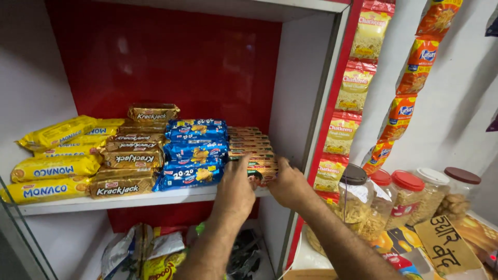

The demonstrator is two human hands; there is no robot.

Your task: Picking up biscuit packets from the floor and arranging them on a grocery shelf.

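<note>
Both my hands reach to the right end of a white shelf (129, 199) with a red back panel. My left hand (236, 189) and my right hand (288, 186) press on either side of a stack of red and orange biscuit packets (251, 148), gripping the lowest packets at the shelf's front edge. To the left of that stack lie blue biscuit packets (194, 150), then brown and gold biscuit packets (135, 155), then yellow biscuit packets (54, 168) at the far left.
Strips of yellow snack pouches (355, 88) and orange snack pouches (407, 88) hang at the right of the shelf frame. Clear plastic jars (404, 199) with red and dark lids stand on a counter below them. Loose packets (155, 254) lie on the lower shelf.
</note>
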